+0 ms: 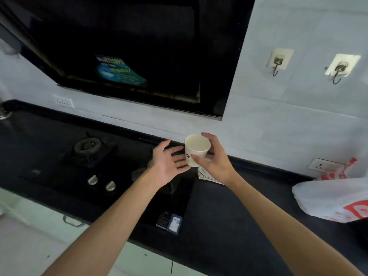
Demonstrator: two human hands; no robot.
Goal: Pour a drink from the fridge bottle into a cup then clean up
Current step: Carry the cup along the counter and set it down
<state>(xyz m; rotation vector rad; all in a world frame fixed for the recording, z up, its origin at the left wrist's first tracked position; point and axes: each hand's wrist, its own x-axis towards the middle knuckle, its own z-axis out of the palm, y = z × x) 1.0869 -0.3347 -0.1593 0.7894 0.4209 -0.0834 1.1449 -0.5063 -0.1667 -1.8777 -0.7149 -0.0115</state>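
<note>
The burner [87,146] and its two knobs [101,183] sat at the left of the dark counter [229,216], so a slipped cup could have rolled onto the hob, and a sweeping forearm might have nudged a knob. The left hand [169,166] hung open beside the cup, palm turned toward it, fingers spread and apparently just short of touching; a hasty grab from that side might have crushed the thin wall or knocked it loose. The paper cup [196,150] was lifted above the counter, tilted a little toward the camera and seemingly empty. The right hand [214,159] pinched it, thumb across the front near the base and fingers behind the rim. A folded cloth [207,175] lay underneath. No bottle showed. A plastic bag [334,202] crowded the right end.
</note>
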